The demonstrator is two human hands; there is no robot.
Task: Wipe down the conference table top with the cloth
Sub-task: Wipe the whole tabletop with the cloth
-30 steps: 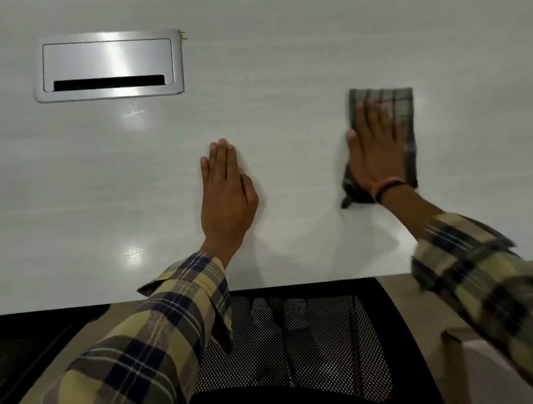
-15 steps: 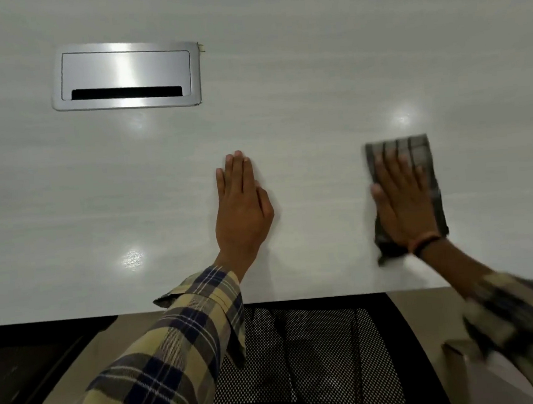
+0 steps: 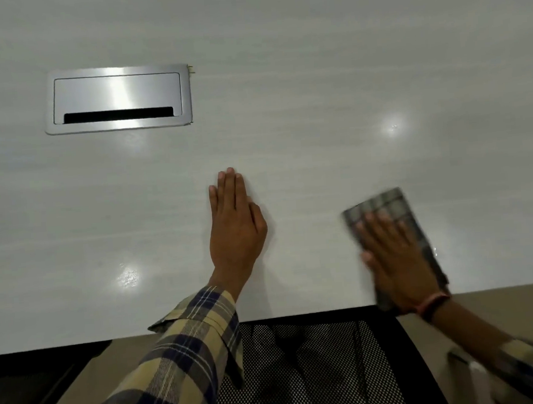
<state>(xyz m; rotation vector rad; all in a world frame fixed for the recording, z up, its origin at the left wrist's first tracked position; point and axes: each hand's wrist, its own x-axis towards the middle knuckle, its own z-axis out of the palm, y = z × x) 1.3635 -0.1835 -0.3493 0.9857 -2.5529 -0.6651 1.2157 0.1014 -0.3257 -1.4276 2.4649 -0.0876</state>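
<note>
The pale grey conference table top fills the upper part of the head view. A folded grey checked cloth lies flat on it at the right, its near end reaching the table's front edge. My right hand presses flat on the cloth with straight fingers, the wrist over the table's edge; this hand is motion-blurred. My left hand rests palm down on the bare table near the middle, fingers straight and together, apart from the cloth.
A brushed metal cable hatch with a dark slot is set into the table at the upper left. Below the table's front edge stands a black mesh chair back. Beige floor shows on both sides of the chair.
My right hand has dragged the cloth toward me, from the table's middle right down to its front edge. My left hand has stayed in place on the table.
</note>
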